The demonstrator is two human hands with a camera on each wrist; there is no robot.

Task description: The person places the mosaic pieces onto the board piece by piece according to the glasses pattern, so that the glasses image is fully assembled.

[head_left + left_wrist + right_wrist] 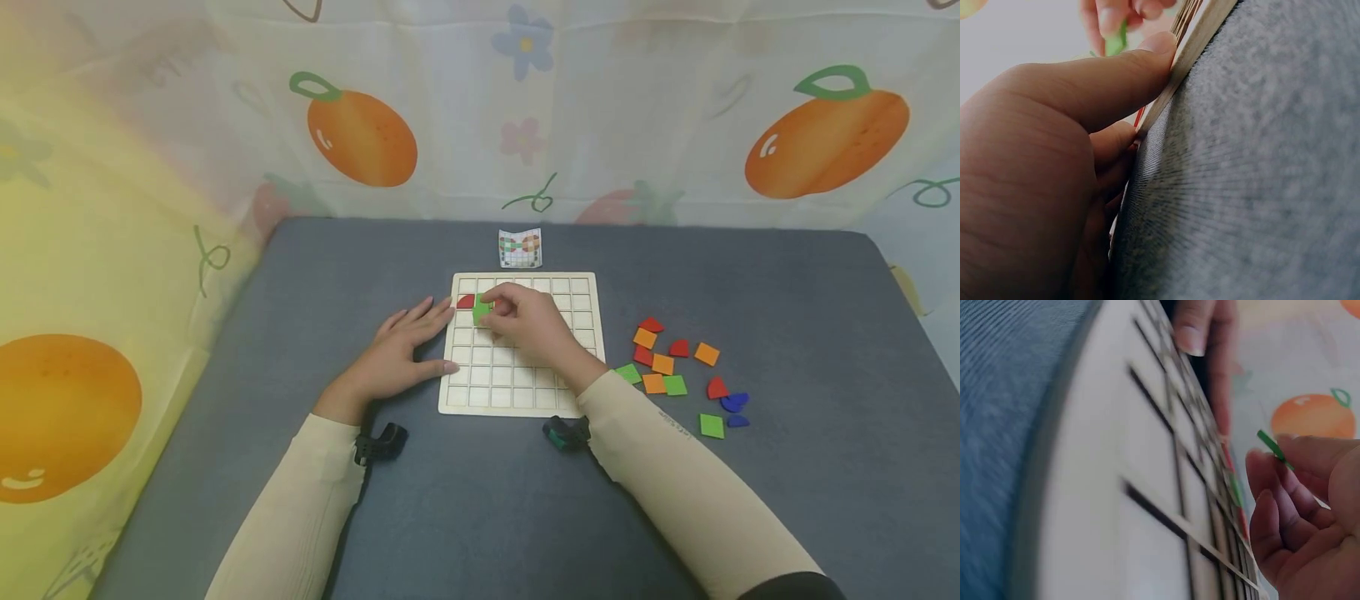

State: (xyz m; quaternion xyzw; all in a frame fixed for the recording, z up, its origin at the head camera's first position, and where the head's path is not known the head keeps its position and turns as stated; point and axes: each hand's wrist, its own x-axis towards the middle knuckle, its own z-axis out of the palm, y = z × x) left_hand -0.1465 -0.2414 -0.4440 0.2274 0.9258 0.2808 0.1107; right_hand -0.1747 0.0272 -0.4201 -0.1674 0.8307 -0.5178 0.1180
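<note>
Right hand (pixel 534 325): the fingers are nearly together, with a green square (pixel 1275 450) pinched edgewise by thumb and forefinger; it is held over the upper left of the grid board (pixel 495 410).
Left hand (pixel 393 354): the fingers are straight and spread, with nothing grasped; the board's left edge is touched by the thumb.
Pieces on the board: a red quarter-round (pixel 466 302) is seen near the upper left corner, with a green piece (pixel 1237 490) and another red piece (pixel 1242 524) along the same row.
Loose pieces: orange squares (pixel 707 354), red pieces (pixel 717 387), green squares (pixel 712 426) and blue pieces (pixel 738 421) are scattered right of the board on the grey surface (pixel 480 517).
In the way: several cells and part of the second red piece are hidden by the right hand; the board's lower right corner is covered by the right sleeve (pixel 675 467).
Beyond the board: a small printed card (pixel 520 250) is laid just behind it, before a fruit-patterned curtain (pixel 645 100).
</note>
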